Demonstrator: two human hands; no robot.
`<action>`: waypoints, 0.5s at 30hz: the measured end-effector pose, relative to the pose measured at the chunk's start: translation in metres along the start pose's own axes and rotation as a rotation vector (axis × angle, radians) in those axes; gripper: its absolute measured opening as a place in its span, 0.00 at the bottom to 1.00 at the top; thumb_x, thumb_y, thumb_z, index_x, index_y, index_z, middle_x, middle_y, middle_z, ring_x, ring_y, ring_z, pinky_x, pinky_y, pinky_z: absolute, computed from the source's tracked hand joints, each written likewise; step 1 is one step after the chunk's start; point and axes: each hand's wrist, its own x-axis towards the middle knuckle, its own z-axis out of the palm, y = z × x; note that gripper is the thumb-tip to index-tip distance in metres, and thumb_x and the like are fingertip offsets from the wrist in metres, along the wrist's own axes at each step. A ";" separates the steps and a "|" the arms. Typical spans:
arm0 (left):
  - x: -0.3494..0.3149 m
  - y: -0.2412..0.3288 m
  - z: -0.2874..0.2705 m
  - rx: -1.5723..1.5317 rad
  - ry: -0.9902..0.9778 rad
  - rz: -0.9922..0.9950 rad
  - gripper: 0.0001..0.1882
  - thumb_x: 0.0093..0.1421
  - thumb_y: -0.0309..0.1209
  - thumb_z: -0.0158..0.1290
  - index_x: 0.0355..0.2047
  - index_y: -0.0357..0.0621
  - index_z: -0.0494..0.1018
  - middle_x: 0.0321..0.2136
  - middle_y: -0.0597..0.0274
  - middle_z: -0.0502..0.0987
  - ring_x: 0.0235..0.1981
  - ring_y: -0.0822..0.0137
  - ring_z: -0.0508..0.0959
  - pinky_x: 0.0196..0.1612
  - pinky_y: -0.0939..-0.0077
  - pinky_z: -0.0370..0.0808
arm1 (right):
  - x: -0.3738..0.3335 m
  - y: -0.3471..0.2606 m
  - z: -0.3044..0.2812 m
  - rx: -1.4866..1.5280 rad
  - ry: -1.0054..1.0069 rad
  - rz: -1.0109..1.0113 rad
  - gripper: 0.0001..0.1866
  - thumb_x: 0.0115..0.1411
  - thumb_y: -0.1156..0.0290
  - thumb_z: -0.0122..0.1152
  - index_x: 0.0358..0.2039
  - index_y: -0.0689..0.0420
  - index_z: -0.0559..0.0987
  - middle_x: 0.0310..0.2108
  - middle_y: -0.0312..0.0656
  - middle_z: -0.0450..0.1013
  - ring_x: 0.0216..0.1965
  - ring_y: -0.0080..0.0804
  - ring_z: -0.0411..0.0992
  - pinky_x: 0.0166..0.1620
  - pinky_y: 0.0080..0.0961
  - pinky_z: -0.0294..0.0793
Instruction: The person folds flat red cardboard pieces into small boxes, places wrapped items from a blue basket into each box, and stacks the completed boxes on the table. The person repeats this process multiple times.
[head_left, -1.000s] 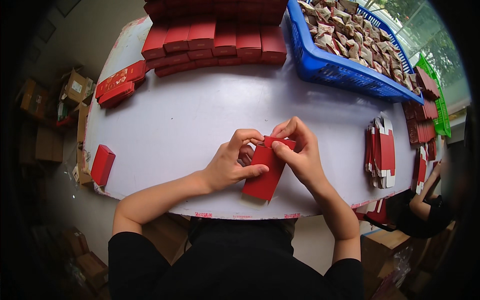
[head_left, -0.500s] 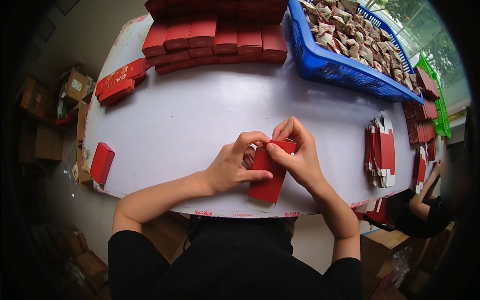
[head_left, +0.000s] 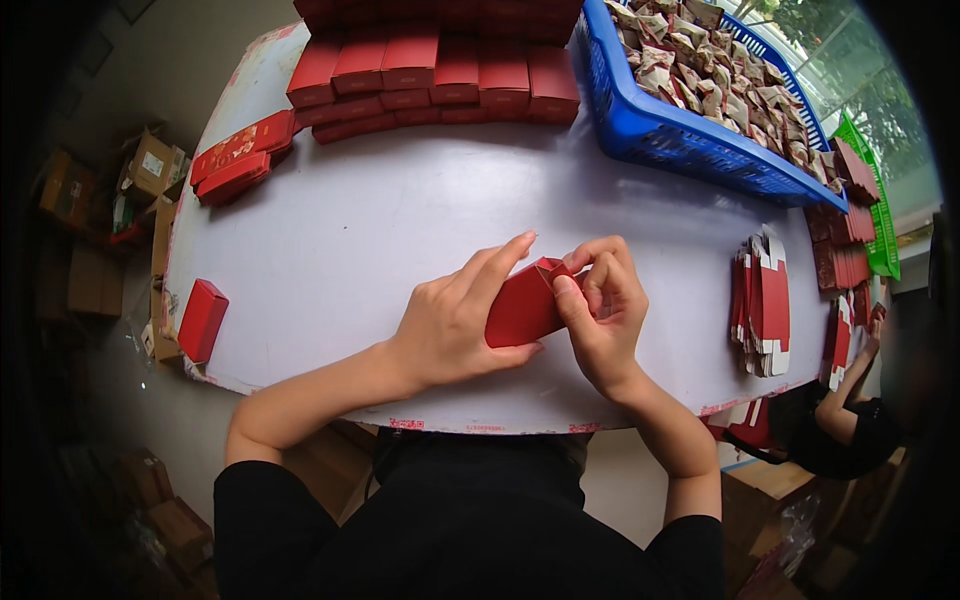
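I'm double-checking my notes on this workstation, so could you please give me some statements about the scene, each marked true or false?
1. The left hand and right hand both touch one red box. True.
2. The blue basket is empty. False: it holds many small packets.
3. The stacked boxes stand beyond the hands. True.
4. The lone box stands near the table's right edge. False: it is near the left edge of the table.

The table bears red boxes and a basket.
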 end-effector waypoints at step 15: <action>0.003 -0.007 -0.006 0.213 0.114 0.156 0.44 0.32 0.33 0.60 0.54 0.37 0.58 0.34 0.55 0.67 0.30 0.60 0.73 0.32 0.71 0.73 | 0.016 -0.001 -0.014 0.345 -0.460 0.167 0.03 0.47 0.75 0.54 0.24 0.60 0.72 0.28 0.38 0.65 0.34 0.29 0.60 0.43 0.25 0.60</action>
